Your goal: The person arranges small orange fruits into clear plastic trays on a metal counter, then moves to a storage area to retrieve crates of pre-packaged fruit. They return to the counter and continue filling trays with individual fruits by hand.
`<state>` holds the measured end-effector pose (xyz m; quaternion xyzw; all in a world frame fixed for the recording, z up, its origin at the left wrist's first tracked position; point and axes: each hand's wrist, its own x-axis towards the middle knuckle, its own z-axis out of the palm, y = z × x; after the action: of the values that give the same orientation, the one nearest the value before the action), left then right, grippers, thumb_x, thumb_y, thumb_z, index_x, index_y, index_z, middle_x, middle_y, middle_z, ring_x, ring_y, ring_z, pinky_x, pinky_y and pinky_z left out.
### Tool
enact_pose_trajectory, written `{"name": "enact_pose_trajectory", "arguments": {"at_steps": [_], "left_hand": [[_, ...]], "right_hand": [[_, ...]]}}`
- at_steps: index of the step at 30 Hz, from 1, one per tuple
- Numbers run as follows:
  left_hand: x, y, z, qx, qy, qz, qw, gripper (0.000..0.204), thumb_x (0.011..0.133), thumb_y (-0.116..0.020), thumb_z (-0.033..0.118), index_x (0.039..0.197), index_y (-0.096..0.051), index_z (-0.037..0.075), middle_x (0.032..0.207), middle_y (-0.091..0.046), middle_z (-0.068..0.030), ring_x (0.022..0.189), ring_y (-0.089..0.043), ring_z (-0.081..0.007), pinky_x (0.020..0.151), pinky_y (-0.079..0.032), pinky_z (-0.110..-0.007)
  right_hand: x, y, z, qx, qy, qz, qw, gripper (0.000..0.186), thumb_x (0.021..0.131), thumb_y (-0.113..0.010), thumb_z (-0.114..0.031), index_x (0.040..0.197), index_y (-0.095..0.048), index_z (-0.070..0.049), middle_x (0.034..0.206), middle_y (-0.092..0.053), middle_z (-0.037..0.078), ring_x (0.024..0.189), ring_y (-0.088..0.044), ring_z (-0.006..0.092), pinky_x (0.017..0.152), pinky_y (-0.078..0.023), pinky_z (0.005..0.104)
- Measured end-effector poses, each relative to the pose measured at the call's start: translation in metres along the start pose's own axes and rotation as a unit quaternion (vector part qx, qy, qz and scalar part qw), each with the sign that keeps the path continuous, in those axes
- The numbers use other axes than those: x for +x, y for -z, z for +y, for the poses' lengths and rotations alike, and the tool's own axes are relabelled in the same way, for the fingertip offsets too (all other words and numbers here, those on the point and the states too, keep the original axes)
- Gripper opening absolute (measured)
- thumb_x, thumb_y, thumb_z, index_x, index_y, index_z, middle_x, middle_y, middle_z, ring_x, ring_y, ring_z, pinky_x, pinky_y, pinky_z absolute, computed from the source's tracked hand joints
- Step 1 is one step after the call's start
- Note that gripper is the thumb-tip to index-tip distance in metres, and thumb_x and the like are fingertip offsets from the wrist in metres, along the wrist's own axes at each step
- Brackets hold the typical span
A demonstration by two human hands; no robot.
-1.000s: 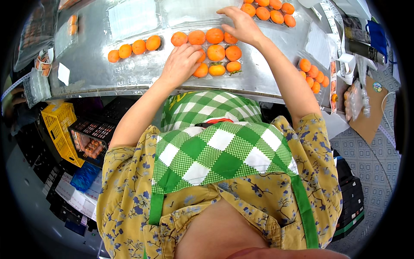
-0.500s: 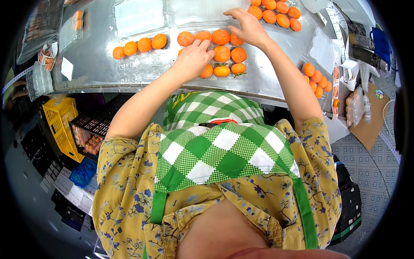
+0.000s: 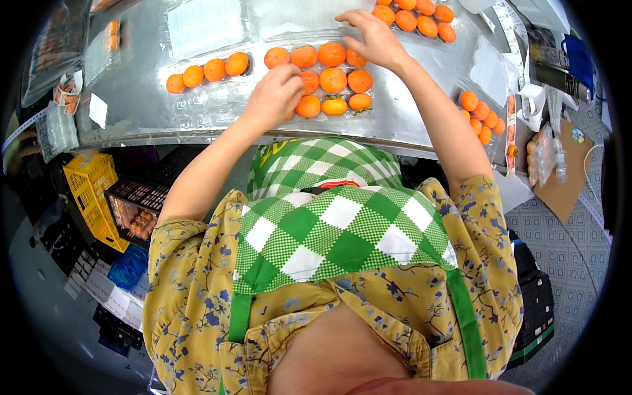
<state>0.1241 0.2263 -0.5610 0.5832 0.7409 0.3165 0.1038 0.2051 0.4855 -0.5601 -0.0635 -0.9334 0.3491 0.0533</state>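
Away went the left hand (image 3: 271,97)! It had slid off the fruit toward 9 o'clock and drawn back to the edge of the middle tray (image 3: 336,118), its fingers bent inward; whether they pinched anything, I could not tell. The right hand (image 3: 376,43) had stayed at about 1 o'clock, fingers and thumb spread apart, nothing seen in its grasp.

And what did that shift mean? A middle-row fruit came back into sight, so 10 orange fruit (image 3: 333,80) showed: 4 on top, then 3, then 3. The work, I judged, now sat at the tray's 9 o'clock edge, where the hand hid whatever lay beneath.

Now the surfaces: squat, rounded fruit with smooth skins, green leafy caps peeping out along the bottom row, all in thin, clear, glossy plastic. Out at 9 o'clock came the left tray (image 3: 214,99), 4 fruit in a slanting row above bare moulded hollows. At 10 o'clock, a white ribbed sheet (image 3: 204,29). More fruit sat at 2 o'clock (image 3: 427,26), and another cluster (image 3: 491,118) near 4. Beneath everything, the metal table (image 3: 408,99) gleamed, hard and streaky.
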Motion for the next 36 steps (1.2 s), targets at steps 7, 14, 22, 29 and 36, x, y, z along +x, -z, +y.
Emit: {"name": "enact_pose_trajectory", "arguments": {"at_steps": [7,14,22,29,36], "left_hand": [[0.072,0.024,-0.03,0.214,0.09,0.069,0.97,0.039,0.086,-0.057,0.014,0.125,-0.053,0.014,0.129,-0.052,-0.0103,0.129,-0.039,-0.0307,0.105,-0.03,-0.049],[0.063,0.009,-0.073,0.141,0.124,0.019,0.982,0.037,0.091,-0.051,0.018,0.127,-0.052,0.015,0.135,-0.048,-0.0102,0.133,-0.033,-0.0301,0.109,-0.023,-0.051],[0.054,0.009,-0.059,0.052,0.144,0.019,0.988,0.035,0.09,-0.052,0.017,0.125,-0.054,0.016,0.134,-0.049,-0.0081,0.128,-0.041,-0.0274,0.11,-0.024,-0.049],[0.055,0.017,-0.056,0.031,0.119,0.039,0.992,0.033,0.088,-0.054,0.016,0.12,-0.057,0.014,0.124,-0.056,-0.0065,0.116,-0.051,-0.0254,0.107,-0.026,-0.052],[0.054,0.017,-0.062,-0.002,0.133,0.02,0.991,0.032,0.087,-0.055,0.022,0.118,-0.058,0.014,0.117,-0.06,-0.0062,0.108,-0.056,-0.026,0.108,-0.024,-0.051]], "right_hand": [[-0.004,0.004,0.005,-0.026,0.024,0.017,0.999,0.038,0.076,-0.064,-0.013,0.114,-0.057,-0.008,0.111,-0.058,0.012,0.102,-0.057,0.0288,0.088,-0.047,0.038],[-0.064,-0.004,-0.04,-0.016,0.026,0.003,1.0,0.034,0.07,-0.069,-0.013,0.104,-0.061,-0.01,0.099,-0.056,0.009,0.094,-0.055,0.0292,0.082,-0.047,0.0385],[-0.039,-0.051,-0.076,-0.104,0.116,0.001,0.988,0.04,0.061,-0.072,-0.011,0.1,-0.064,-0.011,0.095,-0.053,0.004,0.092,-0.051,0.0227,0.076,-0.045,0.0347],[-0.023,-0.055,-0.069,-0.176,0.158,-0.055,0.97,0.02,0.069,-0.064,-0.011,0.089,-0.063,-0.01,0.09,-0.053,0.003,0.09,-0.052,0.0209,0.074,-0.043,0.0345],[-0.009,-0.045,-0.069,-0.16,0.223,-0.129,0.953,0.035,0.063,-0.073,-0.013,0.092,-0.055,-0.009,0.096,-0.054,0.004,0.094,-0.053,0.0199,0.075,-0.044,0.0342]]}}
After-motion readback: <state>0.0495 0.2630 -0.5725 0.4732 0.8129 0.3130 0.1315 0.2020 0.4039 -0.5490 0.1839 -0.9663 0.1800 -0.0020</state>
